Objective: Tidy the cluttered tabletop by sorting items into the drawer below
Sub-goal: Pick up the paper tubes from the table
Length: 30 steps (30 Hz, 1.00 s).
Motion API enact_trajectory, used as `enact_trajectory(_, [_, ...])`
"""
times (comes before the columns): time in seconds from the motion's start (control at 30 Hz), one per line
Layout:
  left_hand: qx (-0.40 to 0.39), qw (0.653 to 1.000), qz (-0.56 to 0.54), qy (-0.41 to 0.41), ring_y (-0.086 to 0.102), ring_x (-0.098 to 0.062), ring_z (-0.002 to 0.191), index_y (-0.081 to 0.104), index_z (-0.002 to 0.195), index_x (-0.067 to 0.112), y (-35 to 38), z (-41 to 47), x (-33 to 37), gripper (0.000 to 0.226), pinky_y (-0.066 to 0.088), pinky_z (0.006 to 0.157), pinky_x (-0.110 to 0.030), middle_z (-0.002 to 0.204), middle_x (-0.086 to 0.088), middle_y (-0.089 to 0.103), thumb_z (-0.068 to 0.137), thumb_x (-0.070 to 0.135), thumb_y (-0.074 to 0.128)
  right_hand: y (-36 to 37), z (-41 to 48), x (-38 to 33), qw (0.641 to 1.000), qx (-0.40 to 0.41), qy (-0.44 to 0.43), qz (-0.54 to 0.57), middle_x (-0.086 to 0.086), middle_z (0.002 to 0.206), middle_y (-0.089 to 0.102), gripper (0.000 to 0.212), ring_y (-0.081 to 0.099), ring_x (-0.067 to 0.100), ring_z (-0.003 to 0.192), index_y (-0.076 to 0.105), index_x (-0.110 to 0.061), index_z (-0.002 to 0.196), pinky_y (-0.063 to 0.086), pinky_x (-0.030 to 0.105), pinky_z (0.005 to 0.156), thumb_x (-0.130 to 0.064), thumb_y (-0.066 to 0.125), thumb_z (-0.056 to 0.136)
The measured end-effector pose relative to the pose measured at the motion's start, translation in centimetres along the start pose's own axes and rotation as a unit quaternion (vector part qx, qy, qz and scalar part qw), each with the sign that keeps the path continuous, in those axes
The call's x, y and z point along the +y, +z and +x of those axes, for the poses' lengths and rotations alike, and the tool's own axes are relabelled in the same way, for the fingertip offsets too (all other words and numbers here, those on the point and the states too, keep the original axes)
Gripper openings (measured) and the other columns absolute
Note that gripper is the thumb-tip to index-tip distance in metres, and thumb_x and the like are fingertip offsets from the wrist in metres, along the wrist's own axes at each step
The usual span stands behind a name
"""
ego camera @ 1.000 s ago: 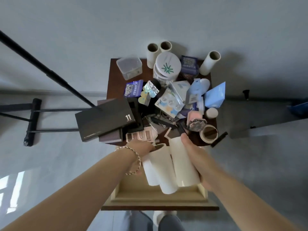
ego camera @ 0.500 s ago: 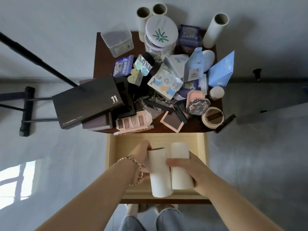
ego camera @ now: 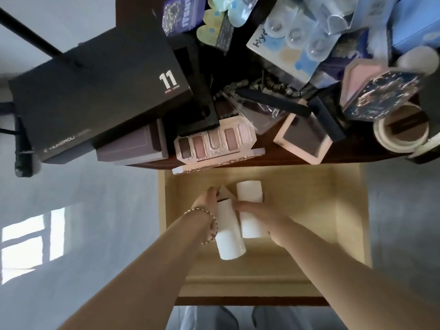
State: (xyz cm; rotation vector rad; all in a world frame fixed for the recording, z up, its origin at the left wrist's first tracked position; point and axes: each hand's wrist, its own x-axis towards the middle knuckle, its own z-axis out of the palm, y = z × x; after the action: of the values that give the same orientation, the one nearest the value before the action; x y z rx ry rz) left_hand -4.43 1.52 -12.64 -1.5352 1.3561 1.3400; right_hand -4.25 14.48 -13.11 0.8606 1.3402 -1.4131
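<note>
Lower centre of the frame: the open drawer (ego camera: 352, 210), pale wood, extends toward the viewer below the worktop (ego camera: 345, 154). Both forearms enter from the bottom edge and meet over the left half of the drawer interior.

Left hand (ego camera: 206, 203): wears a bracelet (ego camera: 206, 226) at the wrist. Its fingers are curled round the far end of the left paper roll (ego camera: 230, 239), a white tube. The near end of this tube overlaps the drawer's front wall.

Right hand (ego camera: 260, 216): clasps the right paper roll (ego camera: 250, 195), a white tube lying just beside the first and touching it. Its fingers reach across toward the left roll. Whether either roll touches the drawer floor cannot be determined.

Upper half of the frame: the dark brown worktop carries crowded items.
- Eyeshadow palette (ego camera: 215, 144) at the near edge, centre, overhanging the drawer.
- Mauve box (ego camera: 133, 145) to its left, beneath a black box marked "11" (ego camera: 95, 98).
- Pink-framed compact (ego camera: 302, 141) to the right of the palette.
- Tape roll (ego camera: 402, 133) at the right edge.
- Contact-lens blister pack (ego camera: 291, 38) farther back.
</note>
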Motion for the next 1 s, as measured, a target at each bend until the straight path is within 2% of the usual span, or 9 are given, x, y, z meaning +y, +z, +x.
enact_trajectory(0.17, [-0.007,0.993,-0.116,0.01,0.06,-0.026,0.08,0.045,0.118,0.025,-1.3,-0.4,-0.9,0.039,0.052,0.084,-0.042,0.098,-0.006,0.059,0.084,0.04,0.057,0.5,2.2,-0.1,0.998,0.05,-0.003,-0.039,0.007,0.104,0.067,0.084,0.067,0.028,0.091,0.058,-0.022,0.107,0.055,0.052,0.077,-0.038,0.081,0.028])
enact_trajectory(0.27, [-0.039,0.97,-0.236,0.039,0.061,-0.024,0.089,0.041,0.129,0.018,-2.0,-1.4,-2.8,0.072,0.05,0.089,-0.046,0.111,-0.01,0.06,0.068,0.042,0.071,0.6,1.3,-0.5,0.993,0.094,0.004,-0.077,0.003,0.1,0.064,0.065,0.065,0.027,0.091,0.053,-0.022,0.107,0.056,0.045,0.073,-0.039,0.083,0.052])
enact_trajectory(0.33, [-0.046,0.986,-0.142,0.079,0.057,-0.022,0.1,0.027,0.141,0.018,-2.2,-2.3,-3.8,0.096,0.045,0.095,-0.04,0.114,-0.003,0.057,0.062,0.03,0.079,0.3,1.4,-0.5,0.987,0.135,-0.003,-0.082,0.003,0.098,0.064,0.051,0.064,0.026,0.09,0.053,-0.019,0.106,0.055,0.041,0.075,-0.033,0.08,0.065])
enact_trajectory(0.43, [0.01,0.991,0.058,0.124,0.049,-0.017,0.098,0.017,0.147,0.015,-1.9,-2.2,-5.0,0.085,0.039,0.081,-0.025,0.113,0.0,0.05,0.078,0.002,0.066,0.3,1.2,-0.5,0.985,0.137,-0.001,-0.1,0.003,0.096,0.064,0.05,0.064,0.024,0.087,0.055,-0.015,0.108,0.054,0.037,0.073,-0.032,0.079,0.068])
enact_trajectory(0.57, [0.076,0.98,0.061,0.173,0.049,-0.016,0.097,0.028,0.142,0.017,-2.9,-1.1,-4.4,0.067,0.036,0.079,-0.023,0.119,-0.004,0.054,0.085,0.01,0.062,0.1,0.8,-0.8,0.986,0.105,-0.02,-0.13,-0.001,0.093,0.057,0.045,0.061,0.024,0.084,0.044,-0.021,0.105,0.053,0.035,0.059,-0.022,0.076,0.073])
enact_trajectory(0.77, [0.091,0.859,0.305,0.401,0.04,-0.019,0.13,0.035,0.14,0.016,-5.3,-0.9,-5.2,0.057,0.03,0.097,-0.017,0.147,-0.002,0.032,0.087,-0.001,0.049,1.2,0.4,1.2,0.966,0.142,-0.074,-0.204,0.005,0.115,0.058,0.046,0.058,0.024,0.102,0.047,-0.019,0.117,0.048,0.036,0.086,-0.032,0.07,0.079])
enact_trajectory(0.87, [0.132,0.766,0.351,0.522,0.043,-0.033,0.127,0.052,0.127,0.009,-7.0,-1.1,-5.5,0.058,0.034,0.102,-0.037,0.141,-0.015,0.041,0.073,-0.013,0.058,1.9,-0.5,2.7,0.937,0.226,-0.088,-0.25,0.01,0.122,0.051,0.05,0.049,0.027,0.114,0.044,-0.014,0.129,0.041,0.03,0.088,-0.032,0.061,0.085])
enact_trajectory(0.93, [0.203,0.765,0.33,0.515,0.038,-0.035,0.125,0.048,0.128,0.008,-8.1,-1.1,-5.3,0.061,0.032,0.102,-0.045,0.138,-0.019,0.041,0.072,-0.009,0.062,2.8,-1.2,3.6,0.949,0.277,-0.001,-0.151,0.012,0.135,0.042,0.063,0.045,0.031,0.117,0.033,-0.021,0.139,0.042,0.039,0.093,-0.038,0.06,0.085])
enact_trajectory(1.0, [0.219,0.832,0.277,0.428,0.031,-0.033,0.131,0.035,0.139,0.008,-9.0,-1.5,-4.2,0.061,0.032,0.105,-0.045,0.143,-0.017,0.033,0.083,0.003,0.059,4.2,-1.9,3.9,0.96,0.243,0.107,0.092,0.012,0.141,0.035,0.068,0.046,0.036,0.113,0.024,-0.034,0.142,0.045,0.053,0.09,-0.042,0.061,0.085])
